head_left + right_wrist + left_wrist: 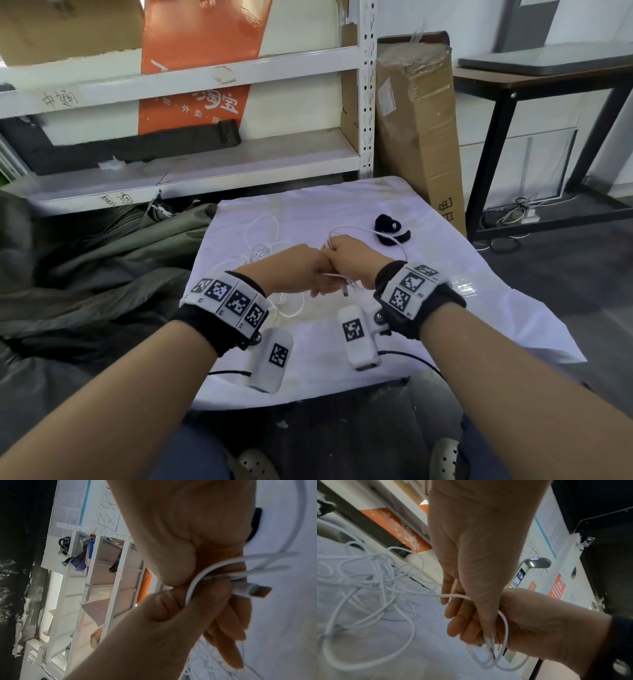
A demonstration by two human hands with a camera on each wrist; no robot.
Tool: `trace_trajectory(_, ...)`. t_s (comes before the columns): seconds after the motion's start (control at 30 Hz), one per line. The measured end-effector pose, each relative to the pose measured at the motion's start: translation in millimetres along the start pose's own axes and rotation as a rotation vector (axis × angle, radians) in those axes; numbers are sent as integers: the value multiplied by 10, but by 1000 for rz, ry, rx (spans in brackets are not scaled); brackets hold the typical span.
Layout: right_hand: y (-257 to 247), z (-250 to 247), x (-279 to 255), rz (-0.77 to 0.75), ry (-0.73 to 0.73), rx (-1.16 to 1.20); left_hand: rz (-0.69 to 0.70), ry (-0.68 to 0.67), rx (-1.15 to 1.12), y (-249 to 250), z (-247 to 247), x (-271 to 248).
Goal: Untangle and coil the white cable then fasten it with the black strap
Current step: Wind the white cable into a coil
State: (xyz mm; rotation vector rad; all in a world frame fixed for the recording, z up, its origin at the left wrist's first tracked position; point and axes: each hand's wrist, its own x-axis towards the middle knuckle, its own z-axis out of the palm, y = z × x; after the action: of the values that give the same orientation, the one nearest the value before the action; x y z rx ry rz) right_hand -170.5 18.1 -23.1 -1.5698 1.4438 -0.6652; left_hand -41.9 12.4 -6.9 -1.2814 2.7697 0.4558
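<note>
The white cable [260,255] lies in a loose tangle on the white cloth, left of my hands. My left hand [317,277] and right hand [342,253] meet above the cloth's middle, and both grip a small bundle of cable loops. In the left wrist view the cable [453,595] runs from the tangle into the grip, and loops hang below the right hand [530,615]. In the right wrist view the left hand's thumb [205,595] presses the loops, and the cable's metal plug [260,591] sticks out. The black strap [390,229] lies curled just beyond my hands.
The white cloth [445,274] covers a small table. A white metal shelf rack [366,102] stands behind, with a tall cardboard box [418,137] beside it. A dark desk [548,78] is at right, and a heap of grey-green fabric [85,257] at left.
</note>
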Motion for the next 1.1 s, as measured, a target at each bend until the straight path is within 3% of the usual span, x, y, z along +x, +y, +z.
trace_trajectory(0.13, 86, -19, -24, 122, -146, 66, -84, 104, -45, -129, -68, -61)
trace_trajectory(0.3, 73, -24, -88, 163, -219, 165, -132, 163, -367, -339, -136, -186)
trace_trajectory(0.5, 91, -59, -136, 143, -237, 208, -260, 502, -292, -649, -121, -234)
trace_trajectory(0.57, 91, -67, -141, 131, -204, 263, -270, 467, -203, -683, -90, -208)
trace_trajectory(0.7, 107, -104, -111, 92, -95, 454, -313, 135, 49, -782, 5, -154)
trace_trajectory(0.8, 141, -171, -98, 91, 58, 625, -381, 92, 101, -891, 41, -181)
trace_trajectory(0.9, 183, -207, -118, 126, 138, 721, -399, 200, -11, -927, 69, -207)
trace_trajectory(1.1, 212, -182, -159, 63, 7, 603, -379, 541, -156, -843, 77, -150)
